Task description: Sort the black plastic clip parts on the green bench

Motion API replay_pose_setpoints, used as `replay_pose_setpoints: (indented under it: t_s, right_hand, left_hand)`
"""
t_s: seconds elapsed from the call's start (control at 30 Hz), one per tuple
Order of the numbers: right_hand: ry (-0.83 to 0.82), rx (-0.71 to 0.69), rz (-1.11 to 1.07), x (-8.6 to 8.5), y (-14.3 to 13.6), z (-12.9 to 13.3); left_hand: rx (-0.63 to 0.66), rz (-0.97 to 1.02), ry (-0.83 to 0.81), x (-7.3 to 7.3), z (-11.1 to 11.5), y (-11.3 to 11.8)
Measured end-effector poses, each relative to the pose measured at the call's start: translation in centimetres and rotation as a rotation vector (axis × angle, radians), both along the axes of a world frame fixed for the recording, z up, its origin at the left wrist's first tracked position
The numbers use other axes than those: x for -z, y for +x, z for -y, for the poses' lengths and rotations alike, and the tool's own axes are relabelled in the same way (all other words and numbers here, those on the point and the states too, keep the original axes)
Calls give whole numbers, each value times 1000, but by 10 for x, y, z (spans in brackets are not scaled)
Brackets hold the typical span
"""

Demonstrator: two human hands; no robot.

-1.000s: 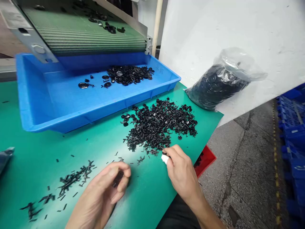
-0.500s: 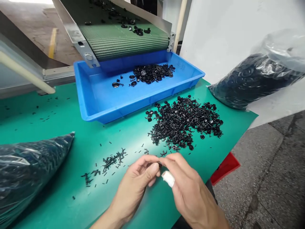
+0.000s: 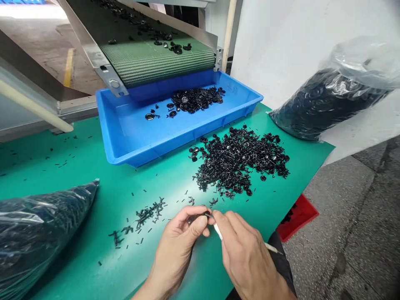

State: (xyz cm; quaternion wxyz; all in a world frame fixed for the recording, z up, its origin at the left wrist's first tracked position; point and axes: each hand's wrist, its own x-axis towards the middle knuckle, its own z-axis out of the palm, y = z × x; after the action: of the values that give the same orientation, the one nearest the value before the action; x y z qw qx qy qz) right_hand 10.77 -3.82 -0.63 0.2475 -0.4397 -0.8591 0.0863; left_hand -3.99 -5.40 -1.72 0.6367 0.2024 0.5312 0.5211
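Between thumb and fingers, my left hand (image 3: pixel 184 237) pinches a small black part (image 3: pixel 200 215). My right hand (image 3: pixel 243 246) is closed round a thin tool with a pale handle (image 3: pixel 272 248), whose metal tip meets the black part. White tape wraps a finger of that hand. Just beyond the hands, a large pile of small black parts (image 3: pixel 240 158) lies on the green table (image 3: pixel 175 179). A smaller heap of black cross-shaped scraps (image 3: pixel 150 212) is to the left.
A blue tray (image 3: pixel 156 146) holding black parts stands under a green conveyor belt (image 3: pixel 156 62). Filled plastic bags lie at left (image 3: pixel 46 233) and right (image 3: pixel 328 100). A red bin (image 3: pixel 300 218) sits below the table's right edge.
My right hand has turned, and the tool's pale handle now shows behind it. The black part in my left hand is more visible. The camera view has shifted slightly.
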Motion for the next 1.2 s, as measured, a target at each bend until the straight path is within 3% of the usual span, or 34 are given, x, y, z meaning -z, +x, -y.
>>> replay_pose_setpoints:
  t_s: [0.23,0.4,0.47,0.57,0.77,0.93,1.07,1.2]
  right_hand:
    - [-62,89,42,0,-8,5]
    - [-580,-46,-62,-16,2,-15]
    - [-698,-62,-107,-18,10,-22]
    - [-654,59,-143,-14,26,-29]
    - [-291,356,-93,4,61,-49]
    - [-297,326,-70,9,63,-55]
    - [-367,293,-222,3,44,-38]
    - [-437,154,-333,-8,17,-19]
  left_hand:
    - [-7,-96,46,1,1,-1]
    - [69,-218,40,2,-2,-4]
    - [99,-270,15,1,-4,-6]
    - [88,-284,-37,-2,-7,-7]
    - [7,-98,-41,-8,-9,-5]
    - [26,-22,-47,-4,-8,-6]
    - [169,-137,-12,-5,-4,-3]
    - [242,-176,41,-8,-2,-1]
